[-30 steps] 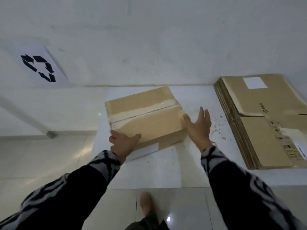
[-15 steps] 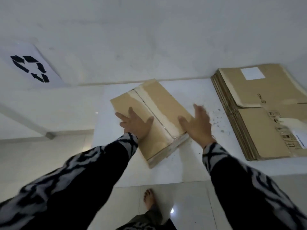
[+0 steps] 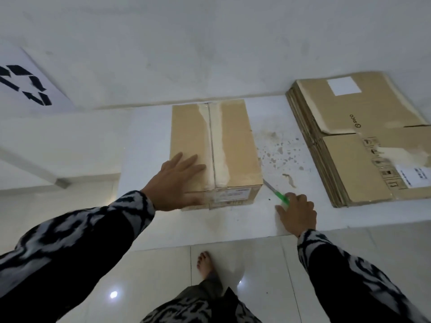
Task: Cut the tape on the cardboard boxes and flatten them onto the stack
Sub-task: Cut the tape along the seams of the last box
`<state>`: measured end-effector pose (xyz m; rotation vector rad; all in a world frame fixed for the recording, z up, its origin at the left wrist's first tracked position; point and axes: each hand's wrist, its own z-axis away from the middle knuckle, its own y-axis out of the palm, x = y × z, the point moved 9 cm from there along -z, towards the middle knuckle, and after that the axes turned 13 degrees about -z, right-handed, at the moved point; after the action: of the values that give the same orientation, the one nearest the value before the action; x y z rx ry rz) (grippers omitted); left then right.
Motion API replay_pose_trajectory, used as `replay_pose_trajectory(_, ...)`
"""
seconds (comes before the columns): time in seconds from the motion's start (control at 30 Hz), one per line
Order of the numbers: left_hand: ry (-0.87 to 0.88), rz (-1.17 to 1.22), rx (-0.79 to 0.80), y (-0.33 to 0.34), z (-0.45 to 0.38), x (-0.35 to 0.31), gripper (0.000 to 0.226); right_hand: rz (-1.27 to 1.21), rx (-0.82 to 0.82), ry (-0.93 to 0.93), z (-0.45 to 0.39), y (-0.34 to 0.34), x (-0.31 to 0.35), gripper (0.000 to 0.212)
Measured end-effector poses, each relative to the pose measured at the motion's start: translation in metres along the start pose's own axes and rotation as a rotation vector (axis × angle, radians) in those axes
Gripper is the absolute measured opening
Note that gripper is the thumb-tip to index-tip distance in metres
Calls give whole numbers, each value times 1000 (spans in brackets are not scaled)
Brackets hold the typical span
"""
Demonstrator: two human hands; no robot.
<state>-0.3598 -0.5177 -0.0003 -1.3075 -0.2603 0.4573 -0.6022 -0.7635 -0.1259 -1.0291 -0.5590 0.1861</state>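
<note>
The box (image 3: pixel 214 150) sits left of the flattened stack (image 3: pixel 363 141), the cutter (image 3: pixel 276 193) between them.

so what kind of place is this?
Probably a recycling or packing corner indoors. A recycling-symbol sign hangs on the white wall, a stack of flattened cardboard lies on the low white platform, and a taped box sits beside it above a glossy tile floor.

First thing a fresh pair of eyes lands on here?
The taped cardboard box at the centre of the white platform, with the left hand pressed flat on its top. Just right of it, the right hand touches a green-handled cutter lying beside the box. A stack of flattened boxes lies at far right.
</note>
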Motion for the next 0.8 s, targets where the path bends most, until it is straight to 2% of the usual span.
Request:
replay_pose_trajectory(0.1, -61, 50, 21, -2, 6, 4, 78, -190, -99, 73, 6, 1, -5, 28)
replay_pose_trajectory(0.2, -49, 136, 54, -2, 4, 1, 66, -704, -112, 208, 15, -8, -9, 18)
replay_pose_trajectory(0.23, -43, 161, 56, -1, 4, -1, 63, -835, -123, 193, 23, -20, 0, 17)
replay_pose_trajectory(0.3, -37, 192, 45, 0, 4, -4, 59, -944, -170, 127, 49, -50, 23, 17)
replay_pose_trajectory(0.4, -16, 151, -46, 0, 7, -13, 41, -888, -183, -47, 100, -77, 64, 18)
replay_pose_trajectory(0.53, -41, 214, -212, 7, 13, -22, 15, -587, 39, -284, 147, -49, 116, 21)
replay_pose_trajectory(0.63, -58, 260, -282, 9, 15, -24, 11, -375, 42, -307, 151, -36, 126, 27)
replay_pose_trajectory(0.8, -73, 293, -320, 7, 17, -24, 13, -283, -14, -339, 153, -35, 138, 31)
